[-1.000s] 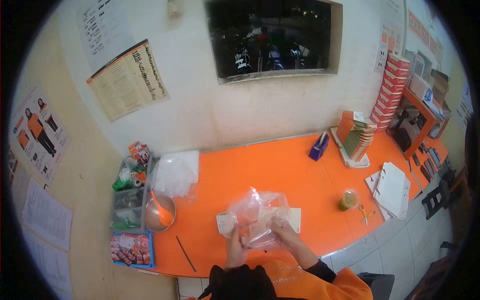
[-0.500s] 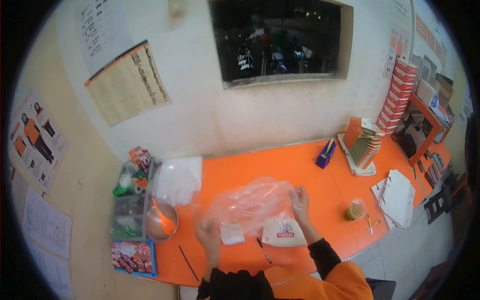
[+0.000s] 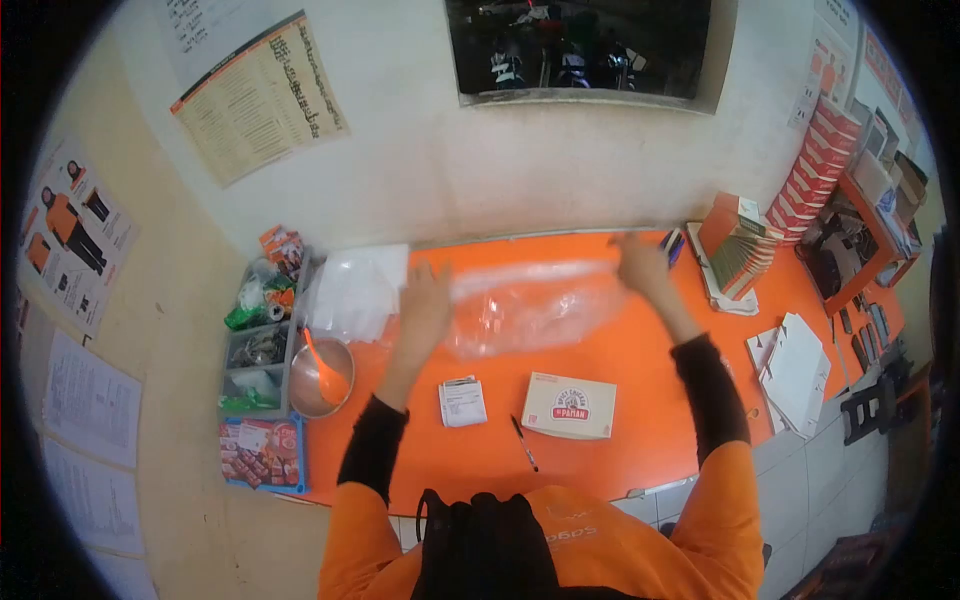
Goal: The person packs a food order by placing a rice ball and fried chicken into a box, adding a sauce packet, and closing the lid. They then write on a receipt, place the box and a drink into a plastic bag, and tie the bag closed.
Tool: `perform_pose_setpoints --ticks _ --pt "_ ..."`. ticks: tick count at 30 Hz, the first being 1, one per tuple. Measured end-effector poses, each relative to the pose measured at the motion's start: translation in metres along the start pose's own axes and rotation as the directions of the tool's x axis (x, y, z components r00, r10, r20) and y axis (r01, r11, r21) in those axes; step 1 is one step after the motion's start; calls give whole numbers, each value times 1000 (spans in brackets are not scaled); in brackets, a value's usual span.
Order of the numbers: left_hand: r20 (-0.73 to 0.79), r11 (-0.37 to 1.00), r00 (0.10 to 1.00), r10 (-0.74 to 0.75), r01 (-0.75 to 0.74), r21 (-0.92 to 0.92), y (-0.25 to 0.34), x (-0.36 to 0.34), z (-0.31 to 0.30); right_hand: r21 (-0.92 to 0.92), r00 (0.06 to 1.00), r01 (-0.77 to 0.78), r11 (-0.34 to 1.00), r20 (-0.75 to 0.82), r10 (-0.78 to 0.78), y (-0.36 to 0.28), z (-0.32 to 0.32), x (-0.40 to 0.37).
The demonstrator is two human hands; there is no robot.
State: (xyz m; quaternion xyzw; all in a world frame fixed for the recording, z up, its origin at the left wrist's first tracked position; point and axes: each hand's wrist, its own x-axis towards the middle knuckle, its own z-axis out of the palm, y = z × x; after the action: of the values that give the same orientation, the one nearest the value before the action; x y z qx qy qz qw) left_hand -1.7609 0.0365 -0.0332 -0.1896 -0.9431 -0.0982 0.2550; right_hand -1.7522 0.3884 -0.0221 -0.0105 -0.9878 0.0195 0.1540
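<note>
A clear plastic bag (image 3: 530, 315), smeared by motion, is stretched between my two hands above the orange table. My left hand (image 3: 428, 300) grips its left edge, close to a stack of white plastic sheets or bags (image 3: 352, 295). At the upper right corner, my right hand (image 3: 640, 265) is closed on the bag, near the back of the table. Nearer my body lie a white-and-red printed food box (image 3: 570, 405), a small stack of paper slips (image 3: 462, 402) and a black pen (image 3: 525, 443).
To the left, a metal bowl (image 3: 323, 378) with an orange ladle stands beside a grey organizer (image 3: 262, 345) of packets. A blue-edged tray (image 3: 263, 455) sits in front. On the right are folded cartons (image 3: 745, 250), white papers (image 3: 790, 375) and stacked red-and-white boxes (image 3: 818, 165).
Both hands have moved away from my body, carrying the plastic bag toward the wall and stretching it out. The food box and paper slips are now uncovered. My view has tipped downward.
</note>
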Motion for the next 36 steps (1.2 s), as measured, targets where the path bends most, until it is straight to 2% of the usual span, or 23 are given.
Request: perform_pose_setpoints --ticks 1,3,4,6,7,8,9,11,13,14,16,17,18,20,21,22,24,26,27,28,29,31,36 --pt "-80 991 992 -97 103 88 4 16 -26 -68 965 119 991 -227 -132 11 -20 16" --pt "-298 997 952 -74 80 8 18 38 -118 159 910 33 987 -412 36 -42 -155 -1" --pt "-347 966 928 -136 46 -255 31 26 -178 269 845 33 963 -522 117 -57 -192 -13" --pt "-614 965 789 15 -172 -197 30 7 -176 224 545 373 901 -838 -17 -67 -170 -39" --pt "-543 960 832 118 -235 -151 20 7 -139 171 518 491 854 -846 -129 -72 -128 -39" --pt "-393 945 893 219 -294 -142 6 5 -84 189 634 514 836 -741 -223 -79 -83 -32" --pt "-128 954 958 257 -273 -125 -15 -1 -19 239 847 411 880 -457 -272 -82 -32 -22" --pt "474 991 871 131 -120 -53 -60 -31 88 151 967 253 956 -15 -254 -62 71 -14" --pt "540 976 831 134 -15 -219 -82 -37 120 154 973 229 961 -71 -220 -40 119 4" --pt "444 966 888 121 -2 -260 -76 -35 119 174 963 233 957 -177 -203 -30 132 12" --pt "-49 974 998 34 -43 -220 -70 -4 114 330 965 200 923 -231 -126 -24 117 21" --pt "22 965 992 -123 125 -231 -46 27 67 452 979 156 878 -190 -76 -25 67 39" --pt "88 930 958 -273 287 -228 -11 53 -5 500 917 258 827 -397 -46 -38 7 39" --pt "-245 917 924 -294 200 -346 27 63 -94 544 749 393 742 -657 84 -68 -113 16" --pt "-513 966 836 -198 78 -246 34 54 -118 562 678 424 710 -717 164 -76 -141 -2" --pt "-734 994 676 -73 -14 -113 38 37 -128 451 590 534 715 -805 67 -75 -131 -13" --pt "-521 969 850 77 -187 -161 29 13 -82 191 370 707 681 -920 -126 -65 -92 -42" --pt "-264 911 929 258 -325 -255 11 -23 1 451 787 557 697 -554 -270 -67 -25 -58" --pt "40 973 981 187 -180 -146 0 -48 59 497 901 428 755 -304 -310 -67 9 -66" --pt "319 998 946 60 -66 8 -4 -65 100 317 928 371 873 -85 -364 -47 79 -97" --pt "264 996 961 81 -67 -60 0 -69 107 99 906 388 916 139 -399 -27 148 -127" --pt "172 977 979 112 -77 -199 7 -74 113 494 544 73 866 709 -450 -33 126 -130" --pt "17 963 999 47 -41 -267 21 -61 120 372 549 -33 928 782 -294 -46 107 -146"
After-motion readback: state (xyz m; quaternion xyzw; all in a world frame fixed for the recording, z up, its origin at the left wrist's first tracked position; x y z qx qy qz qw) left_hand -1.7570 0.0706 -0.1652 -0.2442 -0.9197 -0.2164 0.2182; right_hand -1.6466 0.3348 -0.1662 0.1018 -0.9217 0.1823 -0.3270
